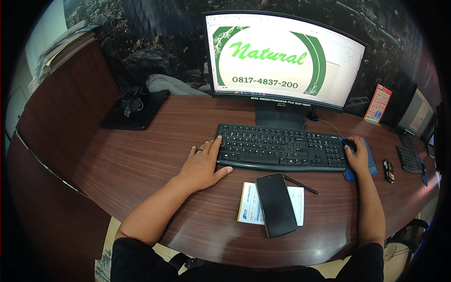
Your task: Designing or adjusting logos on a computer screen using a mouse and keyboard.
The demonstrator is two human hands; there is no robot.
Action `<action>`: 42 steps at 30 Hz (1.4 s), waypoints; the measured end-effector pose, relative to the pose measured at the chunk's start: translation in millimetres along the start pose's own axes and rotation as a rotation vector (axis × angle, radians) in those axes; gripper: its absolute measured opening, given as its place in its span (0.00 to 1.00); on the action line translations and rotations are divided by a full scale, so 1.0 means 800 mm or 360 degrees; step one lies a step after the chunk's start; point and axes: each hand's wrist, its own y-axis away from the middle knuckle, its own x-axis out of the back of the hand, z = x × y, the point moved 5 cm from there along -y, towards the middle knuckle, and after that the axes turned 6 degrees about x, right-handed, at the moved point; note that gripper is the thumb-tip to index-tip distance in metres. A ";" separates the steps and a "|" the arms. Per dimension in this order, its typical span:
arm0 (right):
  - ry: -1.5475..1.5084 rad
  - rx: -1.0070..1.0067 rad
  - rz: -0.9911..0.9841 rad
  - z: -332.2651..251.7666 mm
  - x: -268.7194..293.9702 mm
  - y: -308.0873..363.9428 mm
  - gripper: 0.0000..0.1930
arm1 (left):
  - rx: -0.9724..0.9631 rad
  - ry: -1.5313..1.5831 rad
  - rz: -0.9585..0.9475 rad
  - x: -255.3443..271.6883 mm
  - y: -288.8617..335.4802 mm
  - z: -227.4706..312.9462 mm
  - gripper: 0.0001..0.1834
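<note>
My left hand lies on the desk with fingers spread, its fingertips at the left edge of a black keyboard. A dark ring is on one finger. Over at the keyboard's right end, my right hand is curved over a black computer mouse, which rests on a blue mouse pad. Behind the keyboard stands a wide monitor showing a design with green lettering and a green border. A dark-screened smartphone lies on a printed paper pad, with a black pen beside it.
A small black and yellow box lies right of the mouse pad. Farther right are a red desk calendar, a second keyboard and another monitor. At left, cables sit on a flat black item beside a wooden partition.
</note>
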 end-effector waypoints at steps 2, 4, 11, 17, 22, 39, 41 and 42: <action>-0.0005 0.0075 0.0040 0.003 0.000 0.002 0.15 | -0.0005 0.0001 0.0003 0.000 0.000 0.000 0.53; -0.0021 0.0064 0.0027 -0.002 0.000 0.002 0.14 | -0.0027 0.0014 0.0011 0.000 0.001 0.000 0.53; -0.0044 0.0057 0.0007 0.002 -0.002 0.002 0.13 | -0.0042 0.0017 0.0027 0.000 0.001 -0.001 0.53; -0.0049 0.0063 0.0004 0.002 -0.002 0.001 0.13 | -0.0043 0.0020 0.0025 0.000 0.000 -0.001 0.53; -0.0053 0.0057 -0.0003 0.006 -0.002 0.001 0.13 | -0.0037 0.0019 0.0028 0.000 0.001 -0.001 0.53; -0.0071 0.0041 -0.0018 0.000 0.000 0.000 0.13 | -0.0020 0.0024 0.0015 0.002 0.001 0.000 0.53; -0.0050 0.0036 -0.0029 0.003 -0.001 -0.001 0.13 | -0.0018 0.0022 0.0010 0.001 0.001 0.000 0.53; -0.0049 0.0035 -0.0030 0.004 -0.002 -0.001 0.13 | -0.0022 0.0021 0.0016 0.001 0.001 0.000 0.53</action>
